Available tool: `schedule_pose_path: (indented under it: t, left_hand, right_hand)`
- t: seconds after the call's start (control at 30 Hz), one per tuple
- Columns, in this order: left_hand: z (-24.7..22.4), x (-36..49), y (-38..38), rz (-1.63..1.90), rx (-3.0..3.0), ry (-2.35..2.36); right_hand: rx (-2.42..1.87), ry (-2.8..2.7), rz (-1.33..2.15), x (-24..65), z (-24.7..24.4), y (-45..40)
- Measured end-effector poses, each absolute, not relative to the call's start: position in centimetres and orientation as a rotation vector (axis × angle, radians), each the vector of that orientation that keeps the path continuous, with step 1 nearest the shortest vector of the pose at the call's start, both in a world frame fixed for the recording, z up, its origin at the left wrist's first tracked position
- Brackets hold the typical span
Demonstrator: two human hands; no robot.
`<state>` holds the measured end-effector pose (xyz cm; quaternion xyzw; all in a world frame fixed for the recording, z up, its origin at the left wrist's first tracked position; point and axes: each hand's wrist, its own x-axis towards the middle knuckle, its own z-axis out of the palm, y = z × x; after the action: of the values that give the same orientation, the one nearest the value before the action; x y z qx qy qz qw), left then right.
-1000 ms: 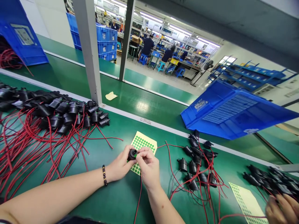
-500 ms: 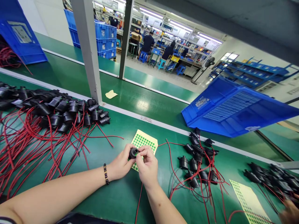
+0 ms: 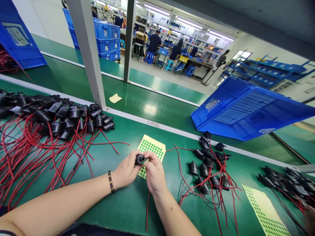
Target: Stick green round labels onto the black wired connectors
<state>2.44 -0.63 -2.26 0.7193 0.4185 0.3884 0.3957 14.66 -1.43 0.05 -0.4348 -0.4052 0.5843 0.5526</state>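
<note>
My left hand (image 3: pixel 125 171) is closed around a small black cylindrical part with a nozzle (image 3: pixel 140 159), tilted so its open end faces me. The fingers of my right hand (image 3: pixel 155 172) pinch at the right side of that same part, where a speck of green shows. Whether a sticker is between these fingertips I cannot make out. Directly behind and below my hands lies a pale yellow sheet of green dot stickers (image 3: pixel 152 146). A red wire (image 3: pixel 147 213) runs down over the table beneath my right wrist.
Many black parts with red wires (image 3: pixel 70 123) are heaped at left, with a smaller group (image 3: pixel 204 170) at right. Another sticker sheet (image 3: pixel 265 208) lies near a co-worker's hand (image 3: pixel 310 218). A tilted blue crate (image 3: pixel 236 114) and a grey post (image 3: pixel 87 55) stand behind.
Both hands stay on the black part, with only a slight shift of my right fingers against it. The co-worker's hand at the right edge has moved mostly out of view.
</note>
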Motion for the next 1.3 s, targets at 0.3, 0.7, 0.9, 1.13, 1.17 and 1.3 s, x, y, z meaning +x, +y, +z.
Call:
schedule_pose_path:
  t: [0.3,0.7,0.9,1.13,1.17,1.3]
  left_hand:
    - [-2.7,2.7,-0.8,0.958,2.068,1.153]
    - [-2.2,2.9,-0.8,0.940,2.093,1.188]
    - [-2.1,2.9,-1.0,0.934,2.121,1.218]
    - [4.2,0.4,-0.9,0.842,1.901,1.216]
    - [5.2,-0.8,-0.6,0.806,1.854,1.231]
    - [6.5,-7.2,1.5,0.550,1.704,1.319]
  right_hand:
    - [-0.969,-0.907,1.547,15.0,-0.3,-1.0]
    - [-0.893,-0.807,1.690,15.2,-0.2,-0.5]
    - [-0.847,-0.852,1.761,15.5,-0.4,-0.5]
    - [-0.871,-1.080,1.619,17.3,0.8,-0.3]
    - [-0.926,-1.105,1.558,17.6,0.8,-0.1]
    - [-1.171,-1.149,1.319,18.2,0.5,0.4]
